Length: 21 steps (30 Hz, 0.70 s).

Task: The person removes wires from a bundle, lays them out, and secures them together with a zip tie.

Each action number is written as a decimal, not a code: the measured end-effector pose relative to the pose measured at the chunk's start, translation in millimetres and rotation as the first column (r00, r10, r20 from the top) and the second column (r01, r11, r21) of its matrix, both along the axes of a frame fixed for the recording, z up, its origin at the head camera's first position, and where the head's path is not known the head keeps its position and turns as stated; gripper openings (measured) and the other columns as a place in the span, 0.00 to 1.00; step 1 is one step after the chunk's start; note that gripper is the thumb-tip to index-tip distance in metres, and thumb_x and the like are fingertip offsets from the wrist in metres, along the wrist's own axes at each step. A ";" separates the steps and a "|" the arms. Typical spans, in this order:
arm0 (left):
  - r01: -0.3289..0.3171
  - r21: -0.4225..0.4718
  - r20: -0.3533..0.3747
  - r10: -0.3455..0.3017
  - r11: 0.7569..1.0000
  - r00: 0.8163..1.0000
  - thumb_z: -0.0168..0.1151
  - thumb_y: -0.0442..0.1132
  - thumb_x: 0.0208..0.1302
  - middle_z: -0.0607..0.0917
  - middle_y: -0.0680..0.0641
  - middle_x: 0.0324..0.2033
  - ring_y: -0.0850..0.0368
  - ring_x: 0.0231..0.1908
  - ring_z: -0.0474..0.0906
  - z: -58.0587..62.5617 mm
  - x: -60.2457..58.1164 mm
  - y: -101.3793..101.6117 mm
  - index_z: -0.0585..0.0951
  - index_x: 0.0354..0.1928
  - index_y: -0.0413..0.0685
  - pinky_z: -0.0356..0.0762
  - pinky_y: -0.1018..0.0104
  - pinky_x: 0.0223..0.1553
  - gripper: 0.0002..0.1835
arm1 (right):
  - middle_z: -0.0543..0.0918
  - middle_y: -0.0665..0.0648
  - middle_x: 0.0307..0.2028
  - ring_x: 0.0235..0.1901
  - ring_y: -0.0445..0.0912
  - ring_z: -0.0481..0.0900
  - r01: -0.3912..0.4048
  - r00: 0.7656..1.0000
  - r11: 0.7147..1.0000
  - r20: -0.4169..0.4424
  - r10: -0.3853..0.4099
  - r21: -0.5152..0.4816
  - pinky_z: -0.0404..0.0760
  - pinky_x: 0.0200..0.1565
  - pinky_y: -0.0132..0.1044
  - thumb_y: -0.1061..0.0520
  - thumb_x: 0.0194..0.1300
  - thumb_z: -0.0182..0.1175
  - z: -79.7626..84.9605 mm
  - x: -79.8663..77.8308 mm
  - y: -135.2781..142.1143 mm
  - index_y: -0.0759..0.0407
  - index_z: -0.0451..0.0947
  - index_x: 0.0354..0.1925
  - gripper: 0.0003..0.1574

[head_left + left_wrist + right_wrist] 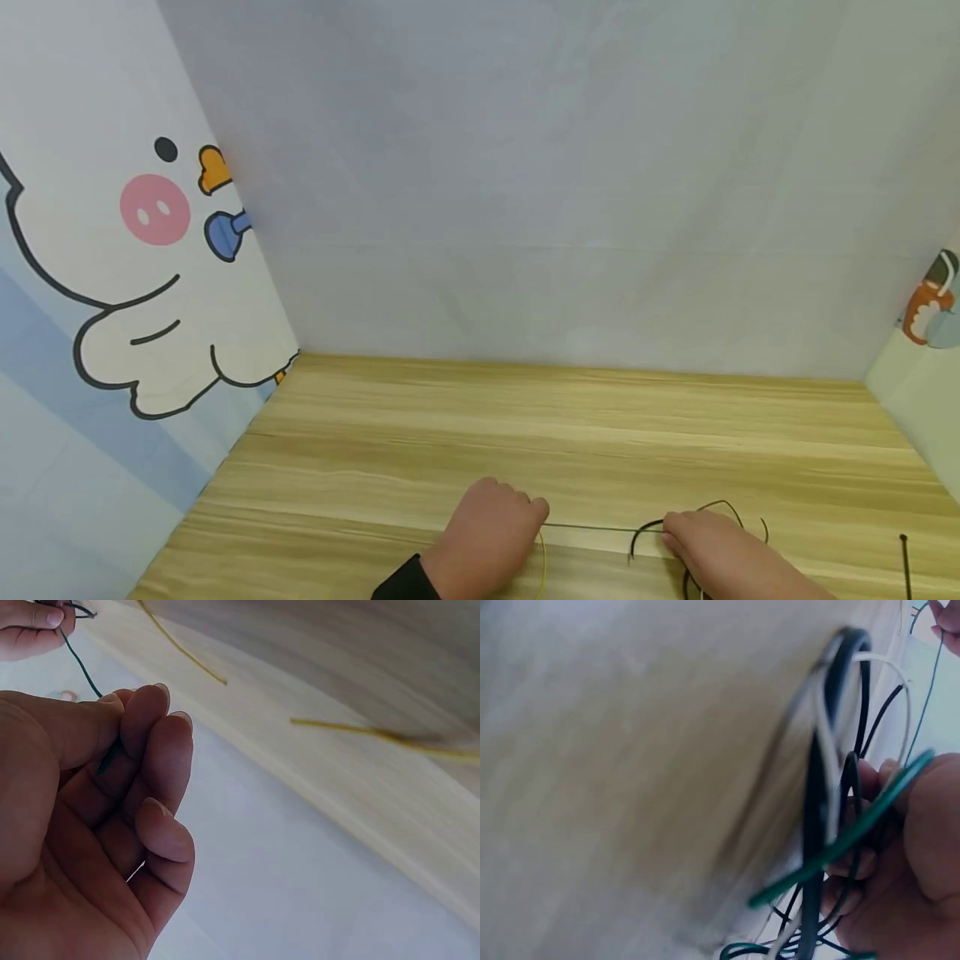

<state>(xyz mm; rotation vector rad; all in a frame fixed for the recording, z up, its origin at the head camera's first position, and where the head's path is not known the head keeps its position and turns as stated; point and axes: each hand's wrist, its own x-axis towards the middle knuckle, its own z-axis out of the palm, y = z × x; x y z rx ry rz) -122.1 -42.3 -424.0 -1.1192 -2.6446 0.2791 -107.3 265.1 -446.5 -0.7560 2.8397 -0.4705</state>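
The left hand [491, 533] pinches the green wire [588, 527] near one end, spanning above the counter [450, 425] to the right hand [723, 554], which grips it among assorted wires [812, 810]; it appears light, pliable, mildly springy, best pinched near its tip.

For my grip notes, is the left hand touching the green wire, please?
Touching: the left wrist view shows the left hand pinching the green wire.

One wire [847, 838] is green, another wire [345, 727] yellow.
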 end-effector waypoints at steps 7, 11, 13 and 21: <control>-0.064 0.031 0.078 0.062 0.997 0.995 0.67 0.42 0.61 0.72 0.59 0.15 0.64 0.16 0.63 4.7 -2.9 -21.4 0.76 0.29 0.58 0.65 0.69 0.24 0.08 | 0.62 0.39 0.19 0.22 0.33 0.60 0.012 0.999 1.000 -0.037 -0.012 -0.017 0.65 0.27 0.32 0.53 0.74 0.52 -1.6 -0.2 4.7 0.47 0.62 0.25 0.18; -0.073 0.042 0.092 0.069 0.996 0.993 0.69 0.44 0.59 0.75 0.59 0.17 0.65 0.18 0.66 2.2 -4.4 -32.9 0.77 0.29 0.58 0.69 0.69 0.27 0.08 | 0.60 0.40 0.19 0.21 0.33 0.59 0.020 1.000 0.999 0.002 -0.020 -0.030 0.63 0.27 0.32 0.53 0.75 0.52 -0.6 -0.6 6.4 0.48 0.61 0.25 0.19; -0.077 0.053 0.095 0.072 0.996 0.993 0.68 0.42 0.59 0.75 0.59 0.17 0.65 0.18 0.66 -0.7 -4.9 -38.0 0.77 0.29 0.58 0.68 0.69 0.27 0.07 | 0.60 0.41 0.19 0.21 0.34 0.59 0.019 1.000 0.999 0.015 -0.019 -0.027 0.63 0.26 0.32 0.54 0.75 0.52 0.1 0.1 6.3 0.49 0.62 0.25 0.18; -0.125 0.073 0.100 0.117 0.989 0.988 0.64 0.31 0.55 0.73 0.58 0.16 0.64 0.18 0.64 1.0 -3.8 -59.0 0.77 0.30 0.56 0.70 0.66 0.27 0.10 | 0.60 0.40 0.19 0.22 0.33 0.59 0.008 0.999 1.000 -0.038 -0.008 -0.016 0.63 0.27 0.31 0.57 0.73 0.53 1.9 3.1 7.7 0.47 0.61 0.24 0.19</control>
